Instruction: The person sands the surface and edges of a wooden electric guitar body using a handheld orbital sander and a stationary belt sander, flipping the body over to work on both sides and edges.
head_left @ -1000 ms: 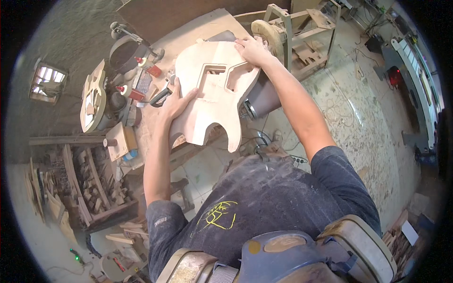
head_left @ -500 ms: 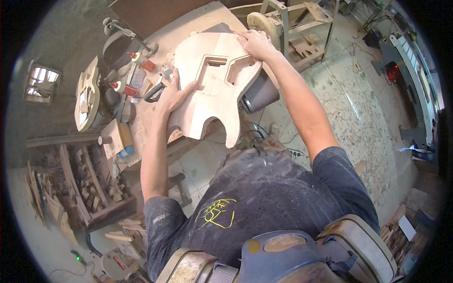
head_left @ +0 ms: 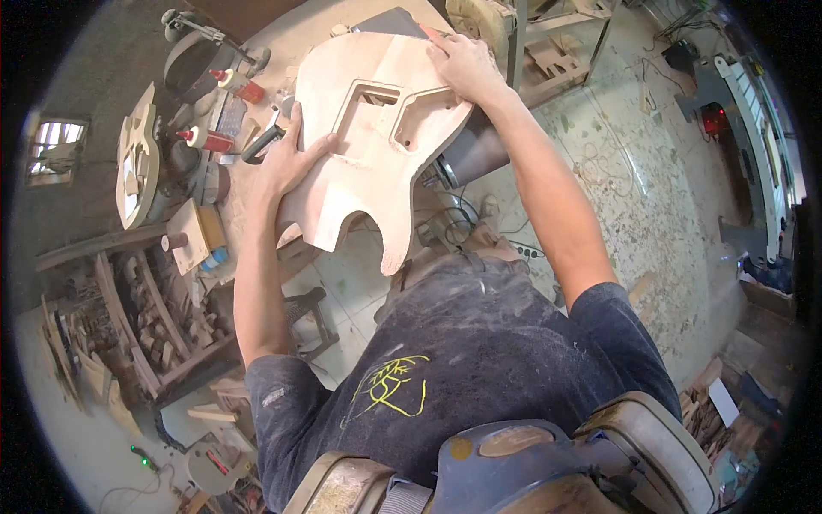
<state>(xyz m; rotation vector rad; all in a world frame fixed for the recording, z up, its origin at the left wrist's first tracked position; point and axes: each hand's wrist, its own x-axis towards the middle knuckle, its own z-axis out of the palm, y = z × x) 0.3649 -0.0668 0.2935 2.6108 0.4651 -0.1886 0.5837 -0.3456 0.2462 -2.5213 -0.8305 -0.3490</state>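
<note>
I hold an unpainted pale wooden guitar body (head_left: 342, 184) over the bench, its horned end towards me and its rounded end away. Two routed cavities show in its face, with darker slots inside the left one. My left hand (head_left: 293, 158) is closed on the left edge, thumb lying across the face. At the far right edge my right hand (head_left: 467, 68) grips the body, its fingertips partly hidden around the rim. A dark grey cylindrical machine part (head_left: 475, 154) shows beneath the right side.
Two red-and-white glue bottles (head_left: 238, 86) and a black-handled tool (head_left: 263, 144) lie left on the bench (head_left: 300, 26). Another guitar body (head_left: 139, 167) stands further left. A crate of wood offcuts (head_left: 184, 390) sits on the floor. A wooden rack (head_left: 569, 56) stands at far right.
My view has shifted a little, sliding the surroundings left and up. The guitar body's horned end has come slightly nearer to me and left. Both hands keep their hold.
</note>
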